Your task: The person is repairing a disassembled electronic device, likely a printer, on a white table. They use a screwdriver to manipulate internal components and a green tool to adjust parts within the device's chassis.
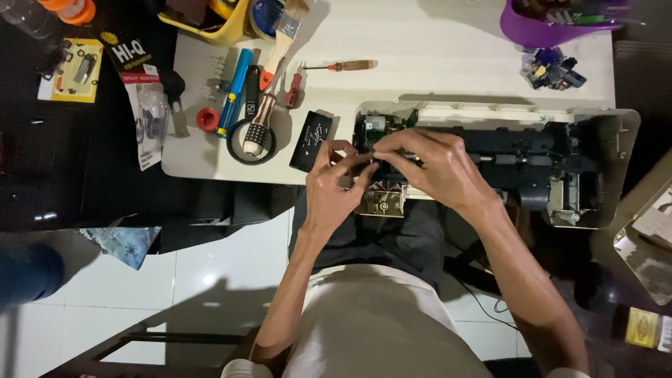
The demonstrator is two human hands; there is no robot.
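Note:
An opened sewing machine (560, 168) lies on its side on the white table (434, 63), its dark inner mechanism exposed. Both my hands meet at its left end. My left hand (334, 183) pinches a small part with thumb and fingers beside the machine's head. My right hand (427, 164) reaches over the mechanism, fingertips touching the same small part; what it is stays too small to tell. A small black tray (311, 140) holding screws sits just left of my left hand.
Left on the table lie a tape roll (250, 143), a blue tool (233, 91), a paintbrush (278, 49) and a wooden-handled screwdriver (343, 66). A purple bowl (553, 21) stands at the back right. A dark shelf with packets is at the left.

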